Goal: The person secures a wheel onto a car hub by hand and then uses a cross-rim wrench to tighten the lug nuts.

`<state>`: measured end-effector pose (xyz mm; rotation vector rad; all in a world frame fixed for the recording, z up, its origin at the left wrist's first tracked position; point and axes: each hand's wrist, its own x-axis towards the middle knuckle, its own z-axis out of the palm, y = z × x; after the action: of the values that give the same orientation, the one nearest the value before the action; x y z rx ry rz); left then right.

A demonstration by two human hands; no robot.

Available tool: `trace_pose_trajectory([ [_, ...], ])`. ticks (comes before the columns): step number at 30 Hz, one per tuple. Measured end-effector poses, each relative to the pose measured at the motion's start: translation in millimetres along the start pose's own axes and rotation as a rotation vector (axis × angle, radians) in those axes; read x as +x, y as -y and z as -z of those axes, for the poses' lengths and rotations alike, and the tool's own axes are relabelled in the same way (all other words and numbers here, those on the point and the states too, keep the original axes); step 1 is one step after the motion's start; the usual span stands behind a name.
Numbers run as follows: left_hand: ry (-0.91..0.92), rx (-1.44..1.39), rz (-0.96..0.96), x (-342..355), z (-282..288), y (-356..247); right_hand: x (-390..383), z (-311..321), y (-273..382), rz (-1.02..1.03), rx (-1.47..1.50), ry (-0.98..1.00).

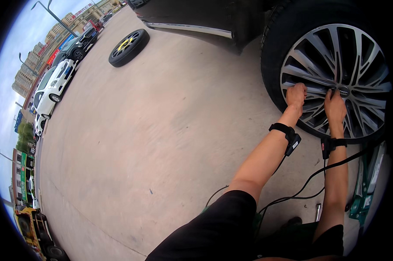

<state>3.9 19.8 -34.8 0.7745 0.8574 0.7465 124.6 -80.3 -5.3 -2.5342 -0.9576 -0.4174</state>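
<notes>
A car wheel (pixel 361 56) with a black tyre (pixel 272 82) and silver-and-black multi-spoke rim stands upright at the right, at a dark car's body (pixel 196 19). My left hand (pixel 296 95) is closed in front of the rim's left-hand spokes; its curled fingers hide what they hold, if anything. Close to the round centre cap (pixel 343 91), my right hand (pixel 335 108) has its thumb and fingers drawn together at the inner spokes. Whatever is between those fingertips is hidden. Each wrist wears a black strap with a small device.
A spare wheel (pixel 130 47) with a yellow centre lies on the pavement further off. At the lower right are a green jack (pixel 362 202), a metal socket tool (pixel 318 212) and black cables (pixel 292 196) across my forearms. Parked cars (pixel 55 82) line the left.
</notes>
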Motion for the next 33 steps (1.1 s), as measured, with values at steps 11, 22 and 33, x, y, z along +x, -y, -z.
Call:
trace_pose_trajectory([
  [11,0.013,-0.012,0.009,0.9,2.4,-1.0,3.1,3.6,-2.6,-0.046,-0.030,0.065],
  [22,0.003,0.037,-0.014,3.4,2.8,1.6,13.2,8.1,-17.0,0.149,-0.139,0.035],
  [33,0.023,0.055,-0.030,-1.6,3.4,-0.2,3.1,16.2,-9.9,0.136,-0.095,0.030],
])
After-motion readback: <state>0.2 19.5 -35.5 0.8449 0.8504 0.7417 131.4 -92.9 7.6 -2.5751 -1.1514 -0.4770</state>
